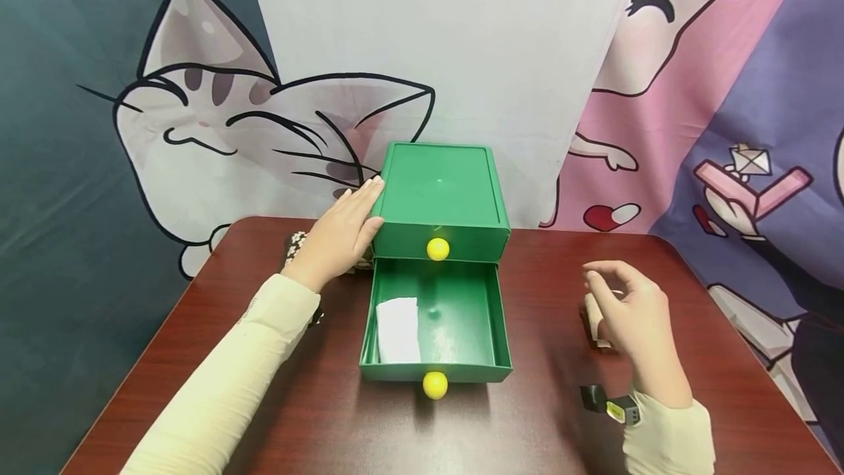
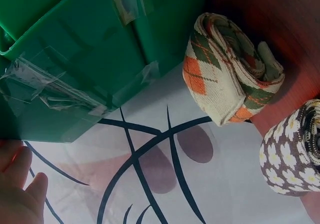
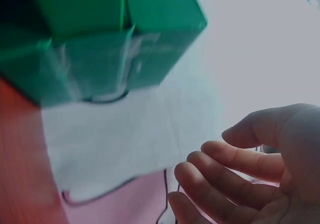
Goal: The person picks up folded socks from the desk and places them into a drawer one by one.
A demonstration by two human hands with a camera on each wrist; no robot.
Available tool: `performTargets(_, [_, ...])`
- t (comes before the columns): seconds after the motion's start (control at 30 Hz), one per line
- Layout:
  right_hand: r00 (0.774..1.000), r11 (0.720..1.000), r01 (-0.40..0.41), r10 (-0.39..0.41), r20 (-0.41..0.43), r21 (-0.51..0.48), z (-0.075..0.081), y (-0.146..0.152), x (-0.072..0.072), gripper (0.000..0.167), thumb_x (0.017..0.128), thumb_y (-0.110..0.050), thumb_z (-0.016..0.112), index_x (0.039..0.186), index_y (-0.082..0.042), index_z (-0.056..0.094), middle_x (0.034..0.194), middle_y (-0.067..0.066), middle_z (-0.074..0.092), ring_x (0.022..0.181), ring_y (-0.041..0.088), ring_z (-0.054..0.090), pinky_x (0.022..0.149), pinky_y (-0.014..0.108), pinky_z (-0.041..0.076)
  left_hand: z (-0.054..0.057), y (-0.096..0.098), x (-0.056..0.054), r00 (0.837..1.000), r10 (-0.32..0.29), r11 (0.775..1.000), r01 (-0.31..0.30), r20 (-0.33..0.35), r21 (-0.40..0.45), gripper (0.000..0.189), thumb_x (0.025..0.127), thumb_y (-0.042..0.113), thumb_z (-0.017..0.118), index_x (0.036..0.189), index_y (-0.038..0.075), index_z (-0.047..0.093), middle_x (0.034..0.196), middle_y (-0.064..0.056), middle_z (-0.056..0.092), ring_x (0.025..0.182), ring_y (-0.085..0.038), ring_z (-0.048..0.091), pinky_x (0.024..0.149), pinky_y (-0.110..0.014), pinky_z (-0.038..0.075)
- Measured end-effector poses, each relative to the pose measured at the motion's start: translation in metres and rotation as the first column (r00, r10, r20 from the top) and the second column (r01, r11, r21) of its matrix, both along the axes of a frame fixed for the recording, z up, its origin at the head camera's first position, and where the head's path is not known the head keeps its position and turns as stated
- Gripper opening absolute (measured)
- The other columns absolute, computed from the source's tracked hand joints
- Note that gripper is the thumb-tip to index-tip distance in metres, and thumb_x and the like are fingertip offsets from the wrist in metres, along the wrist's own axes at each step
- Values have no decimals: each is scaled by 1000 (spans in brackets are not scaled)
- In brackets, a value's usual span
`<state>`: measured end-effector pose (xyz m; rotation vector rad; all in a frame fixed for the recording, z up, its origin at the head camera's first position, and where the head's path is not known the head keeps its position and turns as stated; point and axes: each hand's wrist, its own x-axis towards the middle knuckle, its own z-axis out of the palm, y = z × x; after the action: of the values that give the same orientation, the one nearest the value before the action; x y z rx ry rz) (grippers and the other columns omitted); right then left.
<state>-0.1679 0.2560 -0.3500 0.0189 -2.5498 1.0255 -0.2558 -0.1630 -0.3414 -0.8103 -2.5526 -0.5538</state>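
A green two-drawer box (image 1: pixel 438 185) with yellow knobs stands at the table's middle. Its lower drawer (image 1: pixel 464 314) is pulled out and holds a folded white item (image 1: pixel 398 330), perhaps cloth. My left hand (image 1: pixel 339 237) rests along the box's upper left edge, fingers straight; its fingers also show at the corner of the left wrist view. My right hand (image 1: pixel 636 314) hovers over the right side of the table, fingers loosely bent, holding nothing. Partly hidden beside it lies a beige rolled item (image 1: pixel 596 321). In the right wrist view, the right hand (image 3: pixel 245 179) is apart from the box.
Left of the box lie a rolled argyle sock (image 2: pixel 220 74) and a rolled brown sock with daisies (image 2: pixel 290 156). Both are mostly behind the left arm in the head view. The dark red tabletop (image 1: pixel 541 424) ends at a cartoon-printed cloth backdrop (image 1: pixel 461 42).
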Motion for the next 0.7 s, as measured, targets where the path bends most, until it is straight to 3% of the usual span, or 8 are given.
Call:
performTargets(0.1, [998, 998, 55, -55, 20, 37, -4, 12, -3, 27, 101, -29, 60, 114, -9, 74, 102, 14, 76, 79, -10, 57, 68, 16, 44, 0, 0, 0, 1000, 1, 1000, -1, 3, 2, 80, 106, 60, 16, 158, 1, 30, 163, -14, 33, 151, -27, 29, 124, -49, 21])
performTargets(0.27, [996, 993, 64, -70, 59, 99, -14, 34, -11, 31, 102, -28, 58, 118, -5, 71, 111, 22, 71, 103, 34, 62, 80, 43, 47, -1, 0, -1, 1000, 4, 1000, -4, 8, 12, 84, 104, 63, 13, 158, 1, 31, 163, -14, 33, 151, -28, 29, 123, -51, 22])
performTargets(0.33, [995, 992, 47, -57, 82, 119, -19, 43, -14, 32, 102, -27, 58, 119, -2, 69, 115, 25, 69, 109, 42, 60, 85, 52, 46, 0, 1, -1, 1000, 1, 1000, -2, 9, 12, 85, 103, 64, 13, 158, 1, 31, 163, -14, 33, 151, -27, 29, 123, -50, 22])
performTargets(0.7, [976, 983, 12, -51, 211, 182, -48, 81, -26, 41, 100, -25, 61, 122, 10, 60, 115, 35, 64, 106, 49, 61, 82, 55, 49, -2, 0, -1, 1000, -2, 1000, 2, -9, 21, 84, 104, 63, 14, 158, 1, 32, 162, -14, 34, 151, -28, 30, 122, -53, 25])
